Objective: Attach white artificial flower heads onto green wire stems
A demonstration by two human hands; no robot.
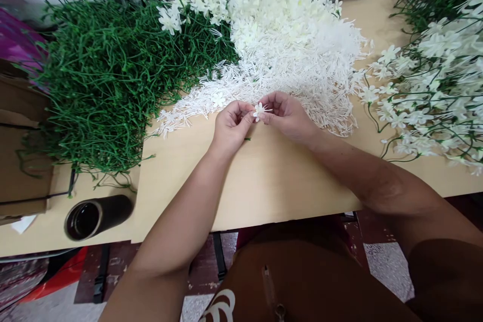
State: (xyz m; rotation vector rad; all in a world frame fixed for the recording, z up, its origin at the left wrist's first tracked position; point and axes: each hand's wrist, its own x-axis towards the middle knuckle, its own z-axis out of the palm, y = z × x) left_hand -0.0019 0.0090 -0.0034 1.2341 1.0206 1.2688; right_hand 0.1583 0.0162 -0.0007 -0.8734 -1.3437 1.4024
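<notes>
Both hands meet above the surface [264,181], left hand [231,128] and right hand [287,116] each in a fingertip grip pinching one small white flower [258,110], with the white pile [279,50] close behind for easy reach.

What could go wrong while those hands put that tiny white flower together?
1. The small white flower is pinched only by the fingertips of the left hand and right hand; it might slip and vanish among the white pieces right behind.
2. The dark cup lies on its side at the table edge; it could perhaps roll off.
3. The green stems look tangled, so pulling one may drag others.
</notes>
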